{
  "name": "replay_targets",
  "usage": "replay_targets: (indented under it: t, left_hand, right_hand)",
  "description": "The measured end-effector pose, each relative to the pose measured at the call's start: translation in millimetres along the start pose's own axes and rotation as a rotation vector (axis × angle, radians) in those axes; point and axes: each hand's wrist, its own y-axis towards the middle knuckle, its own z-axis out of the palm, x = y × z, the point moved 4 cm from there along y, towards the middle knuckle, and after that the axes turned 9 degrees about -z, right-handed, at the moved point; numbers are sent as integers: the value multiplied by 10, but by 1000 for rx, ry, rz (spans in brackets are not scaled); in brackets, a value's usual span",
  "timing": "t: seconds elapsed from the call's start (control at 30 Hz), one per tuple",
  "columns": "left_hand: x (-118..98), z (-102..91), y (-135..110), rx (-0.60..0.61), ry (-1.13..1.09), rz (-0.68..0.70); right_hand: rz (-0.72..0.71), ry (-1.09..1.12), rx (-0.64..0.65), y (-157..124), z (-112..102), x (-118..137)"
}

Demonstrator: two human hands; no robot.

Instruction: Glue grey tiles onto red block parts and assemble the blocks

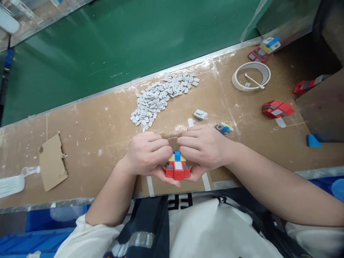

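Both hands, left hand (146,152) and right hand (204,147), fingers curled tight around red block figure (177,170), above workbench (102,132).

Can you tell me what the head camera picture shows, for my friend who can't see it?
Left hand and right hand together hold a small red brick toy over a brown worktable. A pile of grey pieces lies behind.

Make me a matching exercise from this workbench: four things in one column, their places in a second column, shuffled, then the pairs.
1. red brick figure
2. pile of small grey pieces
3. tape roll
4. torn cardboard scrap

A. far left on the bench
B. far right, a stick lying inside it
C. held between both hands
D. beyond the hands, near the green belt

Pairs: 1-C, 2-D, 3-B, 4-A
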Motion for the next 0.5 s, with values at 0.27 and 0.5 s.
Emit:
replay_targets:
  t: [0.27, 0.5]
  left_hand:
    - [24, 9, -16, 7, -14, -4]
    - [29, 20, 0, -7, -46, -13]
  right_hand:
    - [-1, -25, 85, 0, 29, 4]
    - [20, -21, 6, 15, -3, -3]
